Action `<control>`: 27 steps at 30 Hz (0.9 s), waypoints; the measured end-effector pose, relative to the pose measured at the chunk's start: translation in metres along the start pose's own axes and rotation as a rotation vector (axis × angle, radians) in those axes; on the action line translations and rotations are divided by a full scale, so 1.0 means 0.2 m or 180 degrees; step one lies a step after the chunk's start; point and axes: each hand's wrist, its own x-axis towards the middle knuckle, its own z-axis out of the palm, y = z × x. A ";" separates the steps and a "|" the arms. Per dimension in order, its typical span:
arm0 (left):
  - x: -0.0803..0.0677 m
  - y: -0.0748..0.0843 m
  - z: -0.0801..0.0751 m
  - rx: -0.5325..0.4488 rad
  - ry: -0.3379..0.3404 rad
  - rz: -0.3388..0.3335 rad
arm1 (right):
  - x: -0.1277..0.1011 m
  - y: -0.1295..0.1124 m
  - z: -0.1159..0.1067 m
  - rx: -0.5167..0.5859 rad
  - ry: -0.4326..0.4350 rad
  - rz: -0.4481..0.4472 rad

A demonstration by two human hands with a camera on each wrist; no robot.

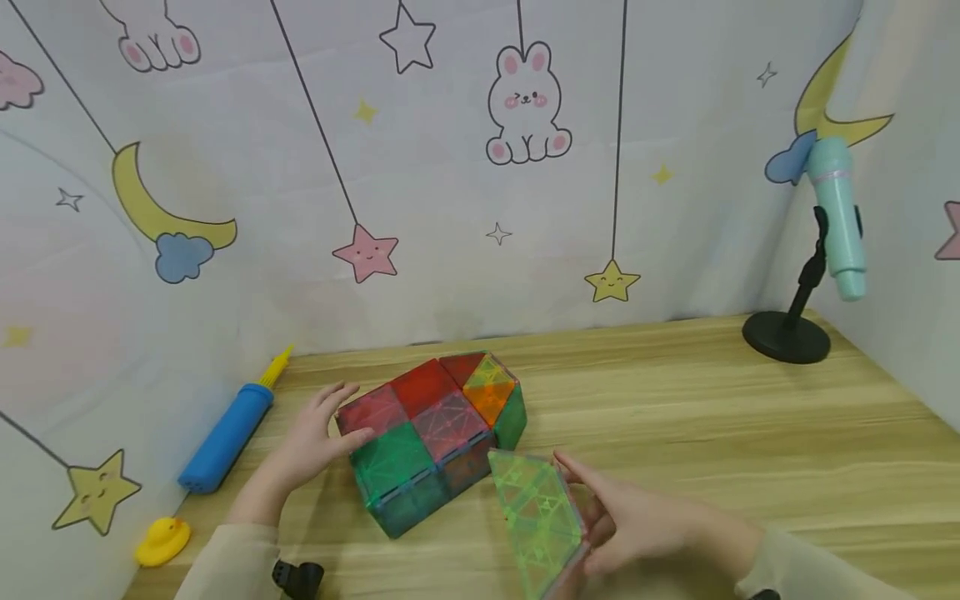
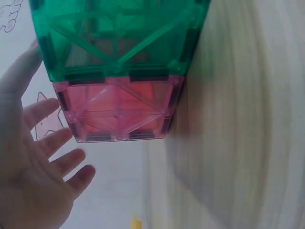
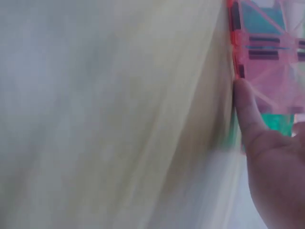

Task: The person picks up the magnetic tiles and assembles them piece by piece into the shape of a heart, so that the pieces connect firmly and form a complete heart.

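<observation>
A box-shaped build of translucent magnetic tiles (image 1: 450, 421) in red, pink, green and orange stands on the table. My left hand (image 1: 318, 437) is at its left end, thumb over the top edge. Loosely spread fingers (image 2: 55, 140) lie beside its pink end tile (image 2: 116, 112) in the left wrist view. In front of the build, my right hand (image 1: 637, 521) grips a smaller tile assembly by its right edge; its yellow-green face (image 1: 536, 508) is tilted toward the left. Pink tiles (image 3: 269, 71) show beside the right hand's finger in the right wrist view.
A blue hand pump (image 1: 228, 437) with a yellow nozzle and a yellow rubber duck (image 1: 163, 542) lie along the left side. At the back right, a mint microphone (image 1: 838, 221) leans in a black stand (image 1: 786, 336). A printed curtain (image 1: 450, 183) hangs behind the wooden table.
</observation>
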 end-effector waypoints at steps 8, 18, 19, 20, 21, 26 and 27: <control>0.00 -0.03 0.03 -0.0415 -0.0337 -0.0234 | 0.04 0.00 0.04 -0.0235 0.0129 0.0042; -0.03 0.01 0.02 -0.0217 -0.0565 -0.0415 | 0.05 0.02 0.07 -0.0388 0.0284 -0.0157; -0.04 0.01 0.02 -0.0201 -0.0578 -0.0404 | 0.04 0.02 0.08 -0.0433 0.0298 -0.0201; -0.04 0.02 0.02 -0.0173 -0.0579 -0.0385 | 0.04 0.02 0.09 -0.0480 0.0322 -0.0226; -0.05 0.02 0.02 -0.0149 -0.0581 -0.0371 | 0.04 0.02 0.10 -0.0513 0.0355 -0.0234; -0.07 0.03 0.01 -0.0169 -0.0687 -0.0274 | 0.05 0.00 0.16 -0.0638 0.0637 -0.0097; -0.07 0.04 0.01 -0.0193 -0.0722 -0.0285 | 0.06 0.00 0.18 -0.0649 0.0724 -0.0062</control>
